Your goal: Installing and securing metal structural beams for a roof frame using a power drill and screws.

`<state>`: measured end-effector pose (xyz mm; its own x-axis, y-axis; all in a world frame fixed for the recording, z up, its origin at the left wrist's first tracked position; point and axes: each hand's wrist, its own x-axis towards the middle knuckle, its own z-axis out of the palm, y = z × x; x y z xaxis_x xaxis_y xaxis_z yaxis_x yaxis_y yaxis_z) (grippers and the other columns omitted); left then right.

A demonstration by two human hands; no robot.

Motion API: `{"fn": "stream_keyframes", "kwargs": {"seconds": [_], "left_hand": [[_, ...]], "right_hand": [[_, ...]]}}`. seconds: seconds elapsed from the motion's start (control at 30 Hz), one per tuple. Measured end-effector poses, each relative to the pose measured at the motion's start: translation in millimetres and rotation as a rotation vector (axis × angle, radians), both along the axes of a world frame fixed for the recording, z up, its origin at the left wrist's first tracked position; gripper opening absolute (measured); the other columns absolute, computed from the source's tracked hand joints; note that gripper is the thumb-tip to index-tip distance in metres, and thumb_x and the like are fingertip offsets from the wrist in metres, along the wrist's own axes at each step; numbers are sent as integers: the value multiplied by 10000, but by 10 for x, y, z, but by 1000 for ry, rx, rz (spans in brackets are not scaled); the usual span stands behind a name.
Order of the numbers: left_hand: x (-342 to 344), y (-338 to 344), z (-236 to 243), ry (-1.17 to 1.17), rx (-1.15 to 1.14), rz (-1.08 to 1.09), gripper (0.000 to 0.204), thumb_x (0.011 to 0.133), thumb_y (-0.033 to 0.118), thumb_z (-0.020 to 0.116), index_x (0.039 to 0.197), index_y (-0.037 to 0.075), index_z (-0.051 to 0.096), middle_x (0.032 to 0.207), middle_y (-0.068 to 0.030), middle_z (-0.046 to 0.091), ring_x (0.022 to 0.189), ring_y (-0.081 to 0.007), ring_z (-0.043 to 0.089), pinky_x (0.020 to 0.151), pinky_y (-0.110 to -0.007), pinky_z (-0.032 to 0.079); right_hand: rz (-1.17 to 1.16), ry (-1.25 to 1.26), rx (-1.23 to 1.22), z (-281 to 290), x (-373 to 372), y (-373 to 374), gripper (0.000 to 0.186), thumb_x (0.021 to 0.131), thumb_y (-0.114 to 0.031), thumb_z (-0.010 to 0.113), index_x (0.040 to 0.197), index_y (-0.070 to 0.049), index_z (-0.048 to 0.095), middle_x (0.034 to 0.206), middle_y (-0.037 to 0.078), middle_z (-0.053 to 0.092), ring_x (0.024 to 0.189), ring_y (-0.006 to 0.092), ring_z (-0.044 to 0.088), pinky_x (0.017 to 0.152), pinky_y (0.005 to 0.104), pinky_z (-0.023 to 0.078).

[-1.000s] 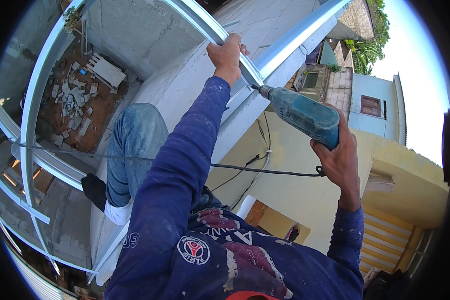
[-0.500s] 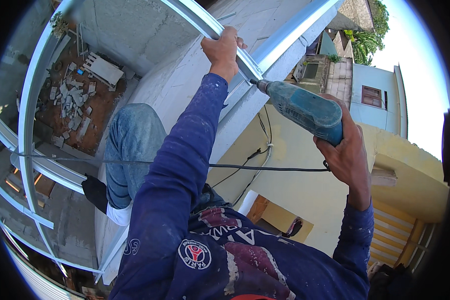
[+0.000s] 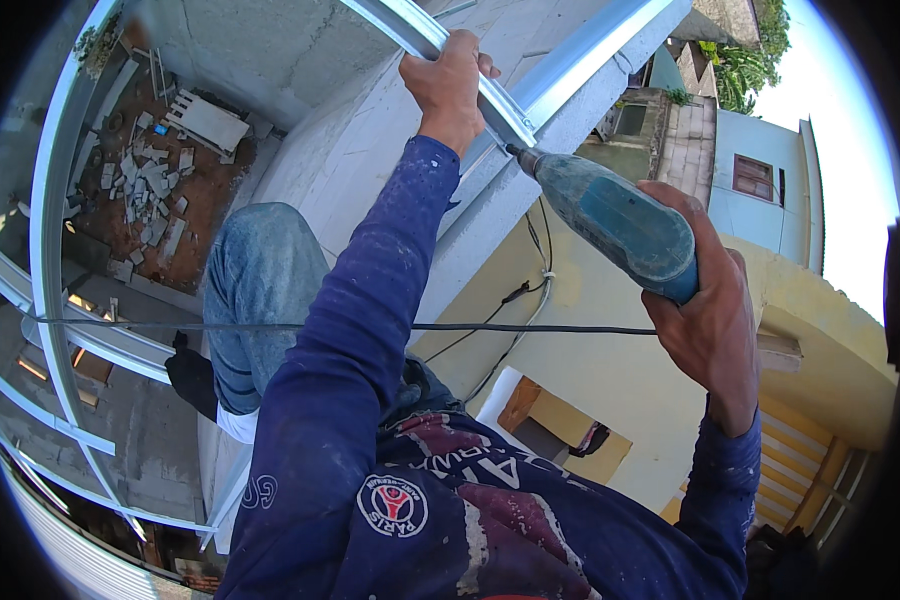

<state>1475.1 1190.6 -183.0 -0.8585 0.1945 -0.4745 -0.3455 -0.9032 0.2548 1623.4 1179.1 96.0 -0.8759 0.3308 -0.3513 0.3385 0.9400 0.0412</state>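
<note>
My right hand [image 3: 708,295] is wrapped round the rear of a dusty teal electric drill [image 3: 610,215], whose black cord runs off to the left. The drill's tip meets the end of a galvanized metal channel [image 3: 505,112], where that channel joins a wider metal profile [image 3: 595,60] on top of the wall. My left hand [image 3: 447,92] grips the same channel a little farther up, its thumb on the near side and fingertips curled over the far side. Any screw at the drill's tip is too small to make out.
I sit astride a high grey wall [image 3: 315,160], my jeans-clad knee [image 3: 265,260] on its left. Curved metal framing [image 3: 48,220] spans the drop there, above a dirt floor with rubble [image 3: 148,195]. The black cord [image 3: 530,327] crosses my lap. Cables hang on the yellow wall [image 3: 580,300].
The drill and my right hand have shifted slightly right and down in the picture. Its tip stays at the channel's end, and my left hand keeps its grip.
</note>
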Motion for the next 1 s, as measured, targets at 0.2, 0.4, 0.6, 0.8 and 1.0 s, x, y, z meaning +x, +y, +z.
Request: {"fn": "stream_keyframes", "kwargs": {"seconds": [0.2,0.4,0.6,0.8,1.0], "left_hand": [[9,5,-13,3,20,-7,163,789,5,628,865,-2,485,669,-70,479,526,-203,511,596,-418,512],[14,45,-26,20,-4,-30,176,798,7,624,900,-15,482,675,-75,490,535,-205,523,613,-428,521],[-40,54,-43,74,23,-43,135,804,24,638,848,2,513,671,-71,492,534,-204,540,628,-438,551],[21,-356,-189,145,-766,-219,876,708,463,867,1262,-98,485,1031,-203,624,971,-312,666,876,-413,529],[77,-2432,-224,530,-1821,567,420,717,44,730,1108,12,579,1197,-202,550,1155,-415,497,1000,-481,409]], "right_hand": [[-79,-14,11,45,-75,49,662,747,63,655,1359,-173,569,1229,115,697,1086,328,664,1021,414,448],[24,-64,28,-47,-79,135,664,757,48,679,1369,-184,570,1237,118,695,1085,316,657,1014,432,446],[309,-139,107,35,-115,231,637,775,18,733,1353,-217,604,1115,139,732,936,330,685,859,387,529],[171,146,-239,39,205,207,649,718,57,703,1340,-76,569,1056,157,715,846,261,688,788,374,544],[-378,388,-936,-760,603,687,622,793,-42,675,1359,52,434,1052,223,654,803,253,678,688,341,565]]}}
